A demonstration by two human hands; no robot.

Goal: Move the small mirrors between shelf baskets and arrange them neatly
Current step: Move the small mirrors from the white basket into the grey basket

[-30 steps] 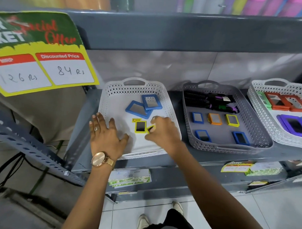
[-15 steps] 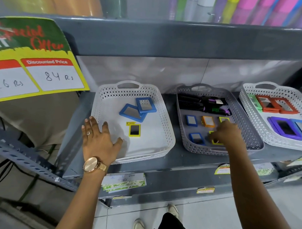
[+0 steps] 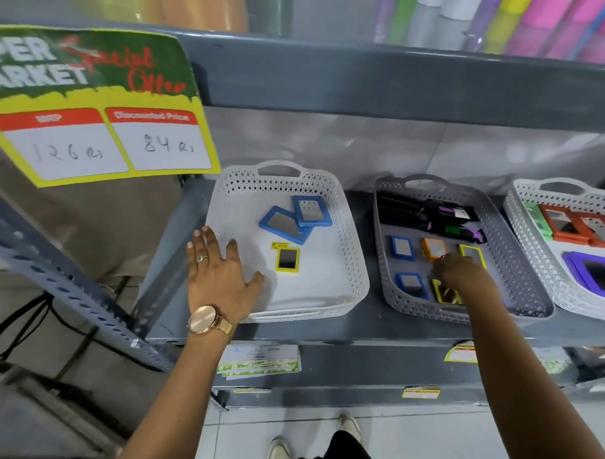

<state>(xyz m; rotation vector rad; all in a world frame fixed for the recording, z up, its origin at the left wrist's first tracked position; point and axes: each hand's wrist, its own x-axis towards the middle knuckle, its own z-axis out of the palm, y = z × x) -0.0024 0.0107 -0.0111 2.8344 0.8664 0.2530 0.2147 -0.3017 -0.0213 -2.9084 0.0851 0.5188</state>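
My left hand [image 3: 220, 273] lies flat and open on the left rim of the white basket [image 3: 355, 261]. That basket holds two overlapping blue mirrors [image 3: 282, 225] and one small yellow mirror [image 3: 287, 259] with a price tag. My right hand [image 3: 464, 275] reaches into the grey basket [image 3: 384, 260]. Its palm is over a yellow mirror [image 3: 445, 293] lying at the front, and its fingertips are at the orange mirror [image 3: 433, 248]. Its grip is hidden by the back of the hand. Two small blue mirrors [image 3: 402, 248] and another yellow mirror [image 3: 471, 254] lie around it.
Black hairbrushes [image 3: 427, 213] fill the back of the grey basket. A third white basket [image 3: 527, 228] on the right holds larger orange and purple mirrors [image 3: 594, 277]. A price sign [image 3: 94, 109] hangs at upper left. The shelf above overhangs the baskets.
My right hand carried a yellow mirror from the white basket across to the grey basket, where it now lies at the front. My left hand stayed on the white basket's rim.
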